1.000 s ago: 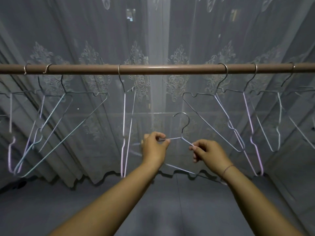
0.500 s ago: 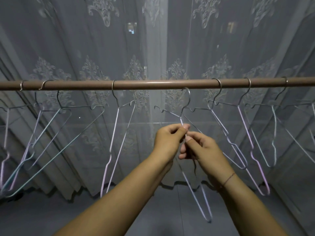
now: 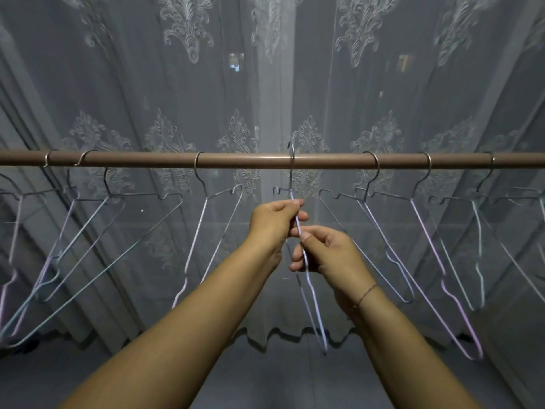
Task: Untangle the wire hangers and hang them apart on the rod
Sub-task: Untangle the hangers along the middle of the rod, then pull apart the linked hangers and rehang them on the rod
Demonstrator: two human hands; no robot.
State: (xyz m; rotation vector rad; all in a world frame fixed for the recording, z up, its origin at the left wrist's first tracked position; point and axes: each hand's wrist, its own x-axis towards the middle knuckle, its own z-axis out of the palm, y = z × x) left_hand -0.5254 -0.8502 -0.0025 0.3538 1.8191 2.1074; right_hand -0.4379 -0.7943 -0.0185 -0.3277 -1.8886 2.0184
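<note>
rod [image 3: 241, 160]: brown, horizontal, six hooks visibly over it | held hanger [image 3: 306, 270]: edge-on, hook at mid-rod | left hand [image 3: 272, 224]: pinching its neck | right hand [image 3: 327, 253]: gripping wire just below | backdrop: lace curtain [image 3: 177, 84]

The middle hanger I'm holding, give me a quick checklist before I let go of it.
1. Hook of the middle hanger over the rod: ok, it crosses the rod's top.
2. Hook fully seated: cannot tell, its tip sits high.
3. Left hand and right hand gripping the wire: ok.
4. Clear of the hanger on its left: ok, gap visible.
5. Clear of the hanger on its right: cannot tell, the right hand covers part of it.
6. Far-left hangers separated: not ok, wires cross.
</note>
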